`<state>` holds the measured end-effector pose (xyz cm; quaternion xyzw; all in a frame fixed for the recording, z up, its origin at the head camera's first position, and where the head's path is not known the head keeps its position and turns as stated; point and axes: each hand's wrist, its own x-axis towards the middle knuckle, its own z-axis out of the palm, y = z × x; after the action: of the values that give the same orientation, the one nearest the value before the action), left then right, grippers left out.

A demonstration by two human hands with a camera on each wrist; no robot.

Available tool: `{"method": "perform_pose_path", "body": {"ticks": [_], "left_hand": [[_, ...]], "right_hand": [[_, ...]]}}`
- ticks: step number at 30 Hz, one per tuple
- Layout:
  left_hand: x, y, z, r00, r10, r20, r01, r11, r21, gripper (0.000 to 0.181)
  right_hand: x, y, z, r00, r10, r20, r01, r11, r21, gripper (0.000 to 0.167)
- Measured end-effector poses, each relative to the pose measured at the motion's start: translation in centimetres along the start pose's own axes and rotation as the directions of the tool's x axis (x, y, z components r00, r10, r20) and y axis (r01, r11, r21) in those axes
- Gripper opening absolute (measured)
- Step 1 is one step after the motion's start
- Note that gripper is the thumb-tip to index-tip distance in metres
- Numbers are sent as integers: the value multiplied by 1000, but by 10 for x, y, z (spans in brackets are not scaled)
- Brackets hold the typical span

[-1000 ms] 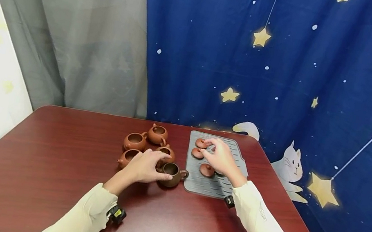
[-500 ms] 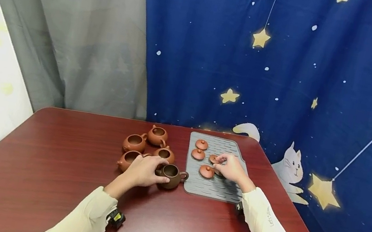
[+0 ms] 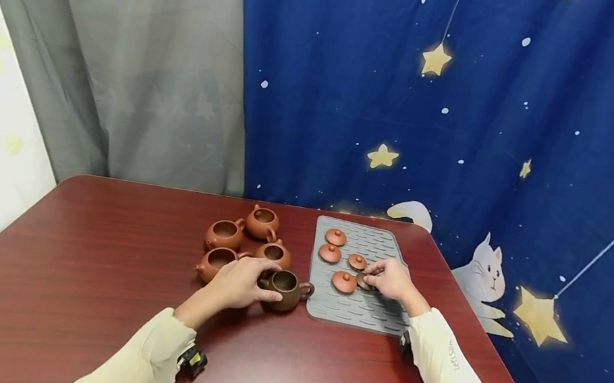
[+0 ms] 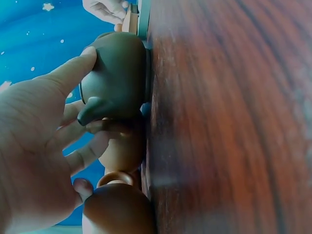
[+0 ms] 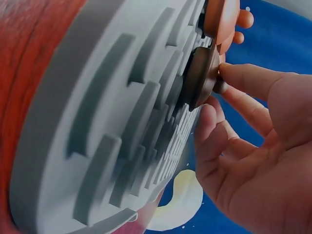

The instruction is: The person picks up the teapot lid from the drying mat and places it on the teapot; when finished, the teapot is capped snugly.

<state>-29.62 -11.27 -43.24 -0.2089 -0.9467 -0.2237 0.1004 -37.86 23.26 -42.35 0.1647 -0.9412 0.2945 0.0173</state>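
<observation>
My left hand [image 3: 237, 282] grips a lidless dark brown teapot [image 3: 283, 297], thumb on its near side and fingers round the spout side. In the left wrist view the teapot's spout [image 4: 95, 111] points towards the palm. On the right, my right hand [image 3: 392, 280] has its thumb and fingertips at the knob of a dark brown lid [image 5: 201, 75], pinching it. That lid lies on a grey ridged mat [image 3: 356, 313]. Beside it on the mat are reddish-brown lids, among them a near one [image 3: 343, 283] and a small one [image 3: 357, 262].
Several open reddish-brown teapots, such as this far one [image 3: 262, 223] and this left one [image 3: 224, 235], stand close together behind and left of the left hand. All stand on a dark red wooden table [image 3: 87, 249]. A blue star-patterned curtain [image 3: 332, 86] hangs behind.
My right hand has moved from the far left lids towards the near right, over the small lid, to the dark brown lid. The left hand has stayed on the dark teapot.
</observation>
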Motion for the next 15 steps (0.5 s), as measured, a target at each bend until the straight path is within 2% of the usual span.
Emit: {"method": "perform_pose_path", "body": {"ticks": [7, 15], "left_hand": [[1, 1, 0, 999, -31, 22, 31, 1000, 2, 51], [2, 1, -3, 999, -43, 22, 43, 999, -3, 52]], "right_hand": [[-2, 0, 1, 998, 53, -21, -52, 998, 39, 11], [0, 4, 1, 997, 36, -67, -32, 998, 62, 6]]}}
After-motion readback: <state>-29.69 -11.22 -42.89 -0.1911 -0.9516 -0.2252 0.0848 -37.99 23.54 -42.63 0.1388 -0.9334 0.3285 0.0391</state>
